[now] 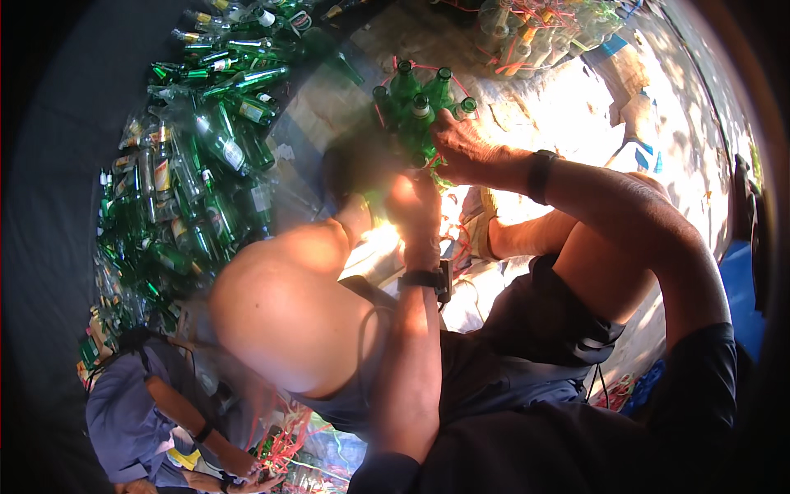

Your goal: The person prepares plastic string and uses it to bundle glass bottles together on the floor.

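Observation:
Several green glass bottles point(417, 117) stand upright in a tight bundle in front of me, with red plastic string point(460, 82) running around their necks. My right hand point(460, 145) is at the bundle's near right side, its fingers bent close to the bottles and the string. At the near side of the bundle is my left hand point(415, 200), fingers curled, with a bit of red string between the two hands. Glare and the hands themselves hide what the fingertips grip. Both wrists wear dark bands.
A large heap of loose green and clear glass bottles point(216, 142) lies at left. Clear bottles tied with red string point(543, 37) stand at the top right. A co-worker point(142, 414) handles red string point(287, 441) at the lower left. My bent knees flank my arms.

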A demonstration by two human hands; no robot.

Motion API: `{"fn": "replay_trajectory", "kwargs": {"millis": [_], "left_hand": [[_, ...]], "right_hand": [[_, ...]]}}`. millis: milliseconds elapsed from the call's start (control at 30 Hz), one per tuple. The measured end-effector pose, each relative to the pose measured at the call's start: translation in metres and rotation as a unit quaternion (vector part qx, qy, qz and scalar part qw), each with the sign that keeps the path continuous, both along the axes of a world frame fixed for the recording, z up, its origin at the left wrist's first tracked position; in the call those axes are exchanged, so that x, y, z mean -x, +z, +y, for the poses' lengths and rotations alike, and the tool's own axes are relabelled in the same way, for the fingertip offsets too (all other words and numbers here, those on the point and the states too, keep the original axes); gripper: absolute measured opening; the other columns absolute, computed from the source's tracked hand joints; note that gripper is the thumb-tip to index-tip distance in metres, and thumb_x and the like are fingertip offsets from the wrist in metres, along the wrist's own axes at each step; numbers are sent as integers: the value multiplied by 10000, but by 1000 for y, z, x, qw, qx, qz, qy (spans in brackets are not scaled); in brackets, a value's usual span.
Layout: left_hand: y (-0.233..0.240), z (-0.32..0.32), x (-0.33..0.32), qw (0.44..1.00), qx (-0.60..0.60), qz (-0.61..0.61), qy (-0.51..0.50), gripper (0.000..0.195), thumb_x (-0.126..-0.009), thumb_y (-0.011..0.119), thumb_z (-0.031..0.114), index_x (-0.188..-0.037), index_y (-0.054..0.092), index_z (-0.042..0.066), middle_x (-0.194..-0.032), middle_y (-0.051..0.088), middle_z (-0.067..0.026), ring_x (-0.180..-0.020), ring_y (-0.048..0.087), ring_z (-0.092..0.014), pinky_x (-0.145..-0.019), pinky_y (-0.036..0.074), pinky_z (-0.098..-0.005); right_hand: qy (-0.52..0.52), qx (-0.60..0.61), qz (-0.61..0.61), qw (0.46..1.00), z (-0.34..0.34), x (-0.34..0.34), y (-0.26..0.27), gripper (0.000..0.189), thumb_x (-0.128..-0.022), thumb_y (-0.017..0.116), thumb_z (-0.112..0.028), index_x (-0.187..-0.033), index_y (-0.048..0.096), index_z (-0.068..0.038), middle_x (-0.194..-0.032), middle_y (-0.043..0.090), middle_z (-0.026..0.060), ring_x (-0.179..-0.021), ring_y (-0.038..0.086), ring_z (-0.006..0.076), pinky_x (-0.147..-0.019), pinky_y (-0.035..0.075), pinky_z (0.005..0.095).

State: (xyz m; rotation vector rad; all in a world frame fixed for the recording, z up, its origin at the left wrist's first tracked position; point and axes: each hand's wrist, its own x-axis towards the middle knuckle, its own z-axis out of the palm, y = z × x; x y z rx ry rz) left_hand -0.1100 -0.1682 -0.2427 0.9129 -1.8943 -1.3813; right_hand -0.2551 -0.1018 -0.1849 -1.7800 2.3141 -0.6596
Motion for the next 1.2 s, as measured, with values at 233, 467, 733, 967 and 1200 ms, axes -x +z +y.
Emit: {"fn": "replay_trajectory", "kwargs": {"millis": [233,467,733,967,1200], "left_hand": [[-5,-10,-1,993,92,-74,-25,391,-961,614,365,-832,644,-3,-688,618,-210,-621,617,-341,-610,483,-433],[20,-10,4,981,133,-132,-55,333,-922,652,296,-720,581,42,-639,578,-202,-604,549,-447,-554,447,-481],[50,-34,24,929,231,-232,-174,145,-873,594,157,-786,651,55,-783,674,-235,-760,642,-484,-625,491,-545],[81,-30,71,870,281,-285,-288,120,-831,599,143,-862,675,55,-859,694,-252,-864,656,-488,-713,515,-549],[92,-63,90,863,119,-378,-314,138,-803,747,206,-903,781,116,-882,759,-131,-842,729,-331,-729,537,-420]], "right_hand": [[11,72,-27,997,-2,0,16,454,-664,764,-181,-1014,576,39,-1053,498,233,-822,626,419,-662,538,521],[8,74,-29,997,8,2,17,402,-707,733,-123,-1052,594,29,-1050,507,240,-781,641,428,-665,554,518],[-23,57,-28,998,6,8,-29,401,-801,778,-205,-1114,611,-18,-1041,519,235,-756,621,437,-643,517,530],[-19,87,72,993,22,27,-87,176,-708,734,-165,-875,772,-203,-898,622,16,-955,510,268,-698,436,425],[10,11,104,994,12,23,-56,271,-742,717,-178,-1009,759,-169,-936,673,21,-961,564,251,-645,524,413]]}}
